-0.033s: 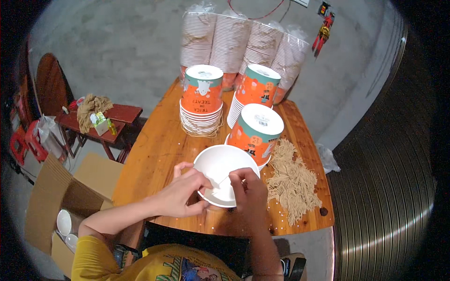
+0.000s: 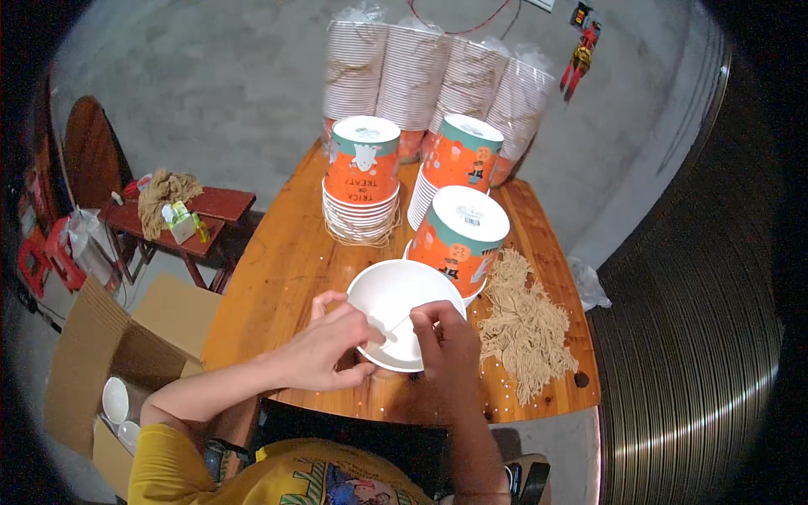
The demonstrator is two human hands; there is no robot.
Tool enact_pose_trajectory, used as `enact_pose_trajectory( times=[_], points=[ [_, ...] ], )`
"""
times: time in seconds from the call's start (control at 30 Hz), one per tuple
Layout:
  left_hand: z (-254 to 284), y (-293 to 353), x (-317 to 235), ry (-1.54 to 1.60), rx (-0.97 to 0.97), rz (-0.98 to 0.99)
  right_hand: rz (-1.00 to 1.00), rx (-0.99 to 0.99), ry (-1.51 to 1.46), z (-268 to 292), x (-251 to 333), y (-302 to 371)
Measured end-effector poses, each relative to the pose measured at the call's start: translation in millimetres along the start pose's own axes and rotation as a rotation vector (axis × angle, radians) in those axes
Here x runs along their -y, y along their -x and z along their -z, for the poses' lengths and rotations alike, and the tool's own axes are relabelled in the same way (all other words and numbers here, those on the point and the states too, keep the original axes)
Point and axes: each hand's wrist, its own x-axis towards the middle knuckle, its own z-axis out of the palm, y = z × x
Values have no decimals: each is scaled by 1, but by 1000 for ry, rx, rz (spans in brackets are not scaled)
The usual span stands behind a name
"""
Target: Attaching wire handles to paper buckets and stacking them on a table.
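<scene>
A white paper bucket [image 2: 404,290] with its opening up is near the table's front edge, between my hands. My left hand [image 2: 330,347] straddles its near left rim, fingers bent inside and thumb outside against the wall. Thumb and forefinger of my right hand [image 2: 446,337] are pinched together over the inside, on a thin light string [image 2: 399,324] that runs down toward my left fingertips. How the string meets the bucket wall is hidden by my fingers. Right of the bucket lies a heap of tan strings [image 2: 526,328].
Behind the bucket stand upturned stacks of orange and green paper buckets [image 2: 461,244], one [image 2: 362,172] with strings round its base. Plastic-wrapped stacks [image 2: 412,71] line the wooden table's [image 2: 282,261] far end. An open cardboard box [image 2: 93,362] holding white buckets sits left; a corrugated shutter [image 2: 690,353] rises right.
</scene>
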Motion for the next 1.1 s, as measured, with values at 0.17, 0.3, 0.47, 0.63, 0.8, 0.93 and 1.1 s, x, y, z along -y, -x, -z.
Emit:
enact_pose_trajectory(
  times=[0.17,0.3,0.47,0.63,0.8,0.93,1.1],
  points=[
    [4,5,4,-403,-49,-225,-83,66,-130,2,-4,-5],
    [32,12,22,-674,168,-344,-382,302,-767,33,-21,-19],
    [59,4,52,-792,129,-392,-246,-6,-849,61,-56,-6],
    [74,2,76,-818,168,-387,-419,-29,-1520,70,-82,8],
    [83,-4,95,-712,131,-313,-346,-13,-1102,76,-95,24],
    [65,-13,53,-267,-130,54,-252,-33,-504,67,-62,14],
    [21,-34,-17,159,-84,138,278,117,-252,49,-18,-2]
  ],
)
